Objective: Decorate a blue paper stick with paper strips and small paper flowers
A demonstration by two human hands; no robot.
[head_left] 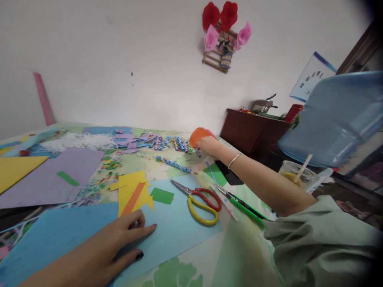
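Observation:
My left hand (pixel 127 235) rests on a light blue sheet (pixel 179 217), its index finger and thumb stretched out and the other fingers bent. Just beyond it are a yellow scrap (pixel 127 189) with an orange strip (pixel 133 199) across it and a green rectangle (pixel 162 195). My right hand (pixel 209 146) reaches far out over the table, closed on a rounded orange piece (pixel 196 136), slightly blurred; its material is unclear. Scissors (pixel 191 192) with red and yellow handles lie partly spread between the hands. A blue spiral-wrapped stick (pixel 173 164) lies nearer the middle.
Several small patterned rolls (pixel 181 143) lie near the wall. White shredded strips (pixel 80 141), a purple sheet (pixel 77 167) and coloured scraps cover the left. On the right are a green utility knife (pixel 245 207), a black phone (pixel 229 173), a plastic cup (pixel 295 175) and a large blue bottle (pixel 332 119).

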